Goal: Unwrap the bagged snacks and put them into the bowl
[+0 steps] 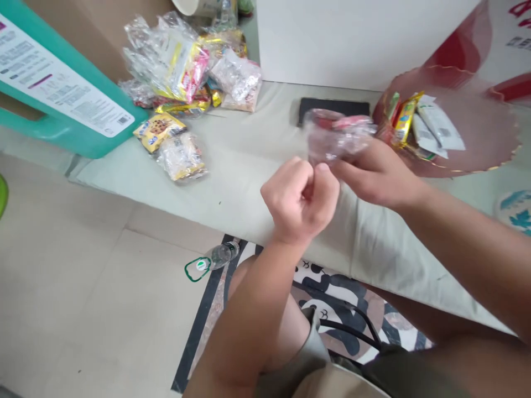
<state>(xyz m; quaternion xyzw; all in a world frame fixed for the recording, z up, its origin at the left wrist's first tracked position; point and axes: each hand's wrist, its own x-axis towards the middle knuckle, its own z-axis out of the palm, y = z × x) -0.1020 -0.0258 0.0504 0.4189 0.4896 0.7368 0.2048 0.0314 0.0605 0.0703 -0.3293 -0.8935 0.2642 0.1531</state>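
Note:
A clear plastic bag (332, 135) with something red inside hangs between my hands above the table, blurred by motion. My left hand (301, 196) is closed in a fist, its thumb and fingers pinching the near edge of the bag. From the right, my right hand (379, 171) grips the other side of the same bag, with its fingertips partly hidden. Just beyond the bag lies a flat black object (334, 109). To the right of it stands a pink translucent bowl (489, 138) with a wavy gold rim, holding several small packets, among them a yellow packet (409, 119).
A heap of clear and coloured snack wrappers (178, 61) lies at the back left, with a yellow cookie packet (160, 131) in front. A green container (83, 94) stands at the left edge. On the floor lies a plastic bottle (222, 254) beside a panda-patterned mat (332, 298).

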